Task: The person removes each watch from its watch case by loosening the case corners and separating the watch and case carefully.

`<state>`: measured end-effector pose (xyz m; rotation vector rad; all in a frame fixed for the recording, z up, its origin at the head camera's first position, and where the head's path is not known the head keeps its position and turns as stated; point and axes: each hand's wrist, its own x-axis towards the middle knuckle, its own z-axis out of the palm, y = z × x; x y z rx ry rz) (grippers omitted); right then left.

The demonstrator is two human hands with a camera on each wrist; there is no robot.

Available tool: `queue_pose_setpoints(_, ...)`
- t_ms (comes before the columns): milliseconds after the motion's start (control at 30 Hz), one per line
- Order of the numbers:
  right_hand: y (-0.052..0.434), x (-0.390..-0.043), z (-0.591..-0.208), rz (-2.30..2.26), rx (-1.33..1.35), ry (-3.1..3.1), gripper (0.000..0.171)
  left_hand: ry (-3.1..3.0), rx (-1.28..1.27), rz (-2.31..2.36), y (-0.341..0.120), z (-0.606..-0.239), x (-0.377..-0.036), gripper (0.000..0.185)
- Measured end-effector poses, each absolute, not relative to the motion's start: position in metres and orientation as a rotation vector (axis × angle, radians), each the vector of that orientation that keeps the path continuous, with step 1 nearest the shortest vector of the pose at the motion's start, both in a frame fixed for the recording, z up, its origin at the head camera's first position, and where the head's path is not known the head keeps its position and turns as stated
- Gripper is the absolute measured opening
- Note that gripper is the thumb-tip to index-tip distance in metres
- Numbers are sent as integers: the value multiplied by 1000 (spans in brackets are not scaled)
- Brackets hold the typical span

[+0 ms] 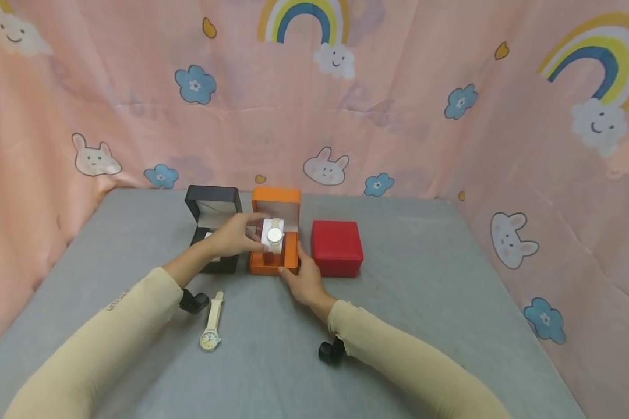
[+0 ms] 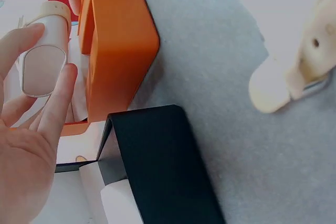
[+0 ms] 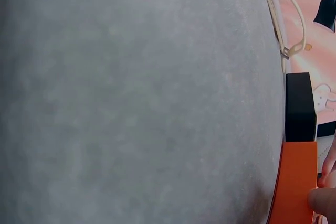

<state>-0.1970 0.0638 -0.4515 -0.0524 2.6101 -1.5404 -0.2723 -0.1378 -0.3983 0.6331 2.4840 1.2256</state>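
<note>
My left hand (image 1: 237,235) pinches a white watch cushion (image 2: 54,31) by its ends, thumb on one side and fingers on the other. A wristwatch (image 1: 275,235) with a cream strap and pale dial is wrapped around that cushion. Both are held just above the open orange watch box (image 1: 257,269), whose lid stands up at the back. My right hand (image 1: 305,278) holds the orange box at its right front corner. To the left stands an open black watch box (image 1: 212,194) with a white cushion (image 2: 122,203) inside, partly hidden by my left arm.
A closed red box (image 1: 337,247) stands right of the orange one. Another cream-strapped watch (image 1: 211,326) lies on the grey tabletop (image 1: 272,349) nearer to me. Behind the table hangs a pink patterned curtain (image 1: 409,139).
</note>
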Motion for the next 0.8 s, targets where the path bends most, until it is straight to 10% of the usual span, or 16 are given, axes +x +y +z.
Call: queue_pose_setpoints(800,66,-195,-454,-1577,-117,2647,79,2387,514,1386,-152,-400,-255,78)
